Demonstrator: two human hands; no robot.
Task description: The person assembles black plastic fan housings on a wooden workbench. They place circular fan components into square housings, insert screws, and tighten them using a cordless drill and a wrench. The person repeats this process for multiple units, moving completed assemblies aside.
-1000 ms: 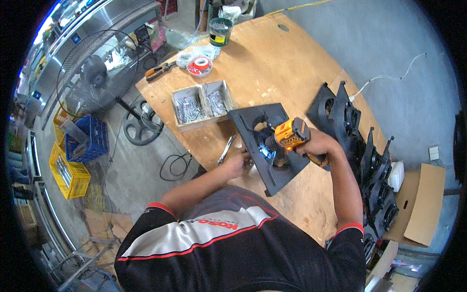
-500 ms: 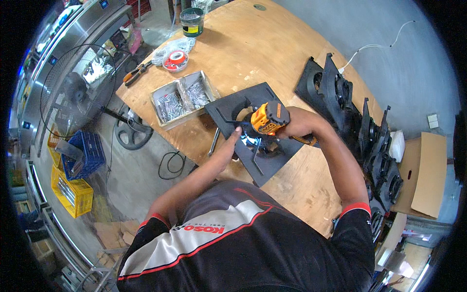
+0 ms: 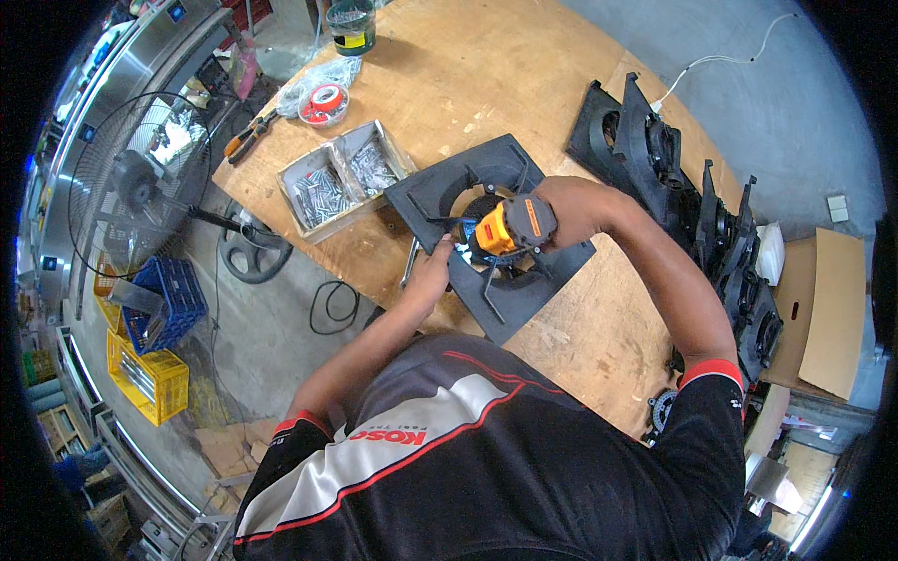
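Observation:
A black square frame point(image 3: 512, 318) with a round opening and raised ribs lies at an angle on the wooden table in front of me. My left hand point(image 3: 432, 273) grips its near left edge, thumb on top and the other fingers mostly hidden beneath. My right hand point(image 3: 577, 208) is closed around a yellow-and-black power screwdriver point(image 3: 502, 231), held over the opening. The tool covers its own tip, so contact with a screw cannot be seen. A small bright light shows beside my left thumb. Partly under the frame's left edge lies a metal tool point(image 3: 410, 260).
An open two-part box of screws point(image 3: 309, 224) sits left of the frame. Beyond it are pliers point(image 3: 251, 138), a tape roll point(image 3: 325, 97) and a dark bucket point(image 3: 352, 28). Several similar black frames point(image 3: 645, 140) lean along the right edge. A fan point(image 3: 136, 178) stands at left.
The view has shifted slightly. My right forearm has swung outward and the screwdriver's angle over the frame has changed. The bright light near its tip shows less. My left hand still grips the frame.

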